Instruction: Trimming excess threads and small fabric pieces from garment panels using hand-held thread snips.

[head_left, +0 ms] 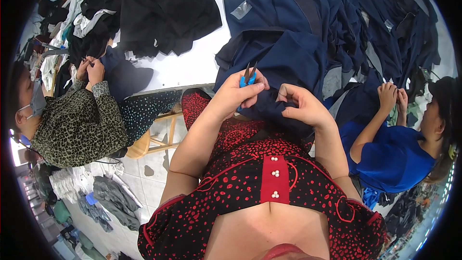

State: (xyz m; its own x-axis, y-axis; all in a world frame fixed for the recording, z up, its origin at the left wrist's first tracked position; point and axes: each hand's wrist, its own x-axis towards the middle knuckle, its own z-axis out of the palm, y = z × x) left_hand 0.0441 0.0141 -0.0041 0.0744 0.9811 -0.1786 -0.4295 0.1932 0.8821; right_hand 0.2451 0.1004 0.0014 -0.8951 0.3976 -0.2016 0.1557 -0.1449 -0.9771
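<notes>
In my left hand sits a pair of thread snips with blue grips, the dark pointed blades aimed away from me. My fingers are wrapped round the grips. Close by on the right, my right hand is closed on an edge of a navy garment; the fingertips are partly hidden by the cloth. The garment hangs over the table's near edge onto my lap. A bunched dark fold of it lies between my two hands.
A white table carries a pile of black garments at the left and more navy garments at the far right. Two people sit working, one on each side. A wooden stool stands at the left; clothes lie on the tiled floor.
</notes>
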